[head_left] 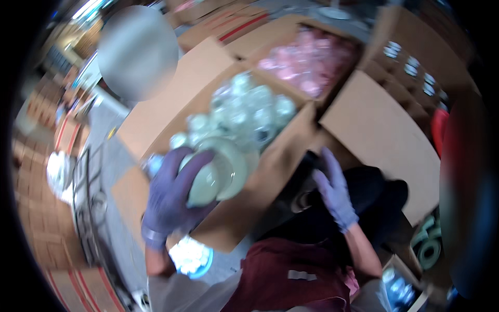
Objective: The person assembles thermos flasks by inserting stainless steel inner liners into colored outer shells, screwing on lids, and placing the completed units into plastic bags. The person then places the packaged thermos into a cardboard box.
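Observation:
In a purple glove, my left hand (174, 190) is closed around a pale green, rounded plastic piece (204, 185). A pale green ring-like part (236, 169) sits right against it; blur hides whether the two are joined. Both are over the near side of an open cardboard box (278, 161) full of clear and pale green plastic pieces (241, 112). To the right of that box is my right hand (335, 192), also gloved in purple, with its fingers apart and nothing visible in it. A dark object (310, 160) lies close to its fingertips.
Behind is a carton of pink wrapped pieces (309, 60). A divided carton (410, 78) with a wide raised flap (384, 135) stands at right. Low down are a blue tub of white pieces (192, 257) and green tape rolls (429, 252). Boxes (47, 208) are stacked at left.

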{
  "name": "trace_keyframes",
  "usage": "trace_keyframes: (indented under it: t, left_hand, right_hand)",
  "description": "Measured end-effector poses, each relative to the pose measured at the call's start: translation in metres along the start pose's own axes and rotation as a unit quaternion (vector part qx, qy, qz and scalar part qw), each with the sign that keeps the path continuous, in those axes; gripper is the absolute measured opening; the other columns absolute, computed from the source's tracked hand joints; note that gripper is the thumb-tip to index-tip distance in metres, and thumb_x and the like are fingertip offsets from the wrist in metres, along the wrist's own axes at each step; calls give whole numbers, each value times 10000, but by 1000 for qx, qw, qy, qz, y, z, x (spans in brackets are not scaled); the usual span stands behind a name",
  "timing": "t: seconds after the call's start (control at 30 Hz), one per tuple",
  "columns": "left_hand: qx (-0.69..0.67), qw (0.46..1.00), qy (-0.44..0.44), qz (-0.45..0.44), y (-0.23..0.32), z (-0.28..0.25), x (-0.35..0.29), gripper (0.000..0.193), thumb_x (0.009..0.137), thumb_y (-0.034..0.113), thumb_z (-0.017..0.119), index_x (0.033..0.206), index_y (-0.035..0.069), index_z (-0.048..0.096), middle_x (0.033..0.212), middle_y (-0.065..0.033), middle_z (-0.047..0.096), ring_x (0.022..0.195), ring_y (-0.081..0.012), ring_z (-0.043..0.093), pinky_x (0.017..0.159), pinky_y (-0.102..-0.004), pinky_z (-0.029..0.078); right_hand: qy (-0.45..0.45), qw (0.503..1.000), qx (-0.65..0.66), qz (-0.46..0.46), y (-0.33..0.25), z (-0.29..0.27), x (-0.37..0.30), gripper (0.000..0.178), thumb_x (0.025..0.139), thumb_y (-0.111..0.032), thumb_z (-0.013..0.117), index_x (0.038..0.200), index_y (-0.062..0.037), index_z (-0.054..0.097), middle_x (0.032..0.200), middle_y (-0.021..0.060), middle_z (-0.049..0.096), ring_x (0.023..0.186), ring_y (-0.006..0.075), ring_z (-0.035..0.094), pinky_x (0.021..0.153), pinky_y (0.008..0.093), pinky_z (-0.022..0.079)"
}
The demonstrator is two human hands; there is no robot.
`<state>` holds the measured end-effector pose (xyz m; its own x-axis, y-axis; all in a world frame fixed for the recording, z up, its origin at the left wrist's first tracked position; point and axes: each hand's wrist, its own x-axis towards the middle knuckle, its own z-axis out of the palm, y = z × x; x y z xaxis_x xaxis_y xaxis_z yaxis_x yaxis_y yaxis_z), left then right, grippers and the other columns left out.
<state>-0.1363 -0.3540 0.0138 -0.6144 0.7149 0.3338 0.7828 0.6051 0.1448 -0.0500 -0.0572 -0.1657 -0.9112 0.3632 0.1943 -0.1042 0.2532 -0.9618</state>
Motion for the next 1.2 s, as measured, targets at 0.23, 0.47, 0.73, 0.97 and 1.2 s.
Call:
trace_keyframes:
  t: [0.23,0.47,0.73,0.97,1.2]
  left_hand:
    - [-426,897,110,-48,111,136,-6,646,765,379,775,1206,10,479,1171,-171,554,956,-303,590,796,-406,499]
    - [-607,752,-228,-119,162,188,81,492,993,393,412,1323,30,453,945,-144,648,724,-236,655,640,-337,557]
    - [-433,840,103,311,324,252,377,786,801,382,736,1461,122,396,1307,-178,489,1173,-352,496,1016,-424,417]
    - [-277,878,45,389,399,364,439,764,821,491,691,1426,119,409,1158,-187,566,1065,-352,551,1002,-479,373]
    - [-319,798,150,488,372,378,427,326,735,403,742,868,116,666,826,-48,581,843,-265,567,1019,-542,340]
  right_hand:
    - [286,878,384,4,20,-143,15,474,1037,-427,393,1243,-30,551,1172,104,617,1012,178,614,911,336,508]
    - [479,845,216,-102,21,-283,-76,556,1035,-441,326,1246,41,507,1143,179,630,1056,244,628,934,366,519]
    - [-33,976,-17,-212,3,-240,-53,146,899,-65,587,769,1,600,852,90,622,828,244,599,947,407,473]
    - [214,946,-193,-145,-15,-361,-14,110,872,-57,600,768,-23,620,814,59,653,830,204,627,873,408,489]
    - [298,878,-352,-131,-32,-473,171,192,875,-178,576,840,3,627,813,185,605,792,348,584,759,376,478]
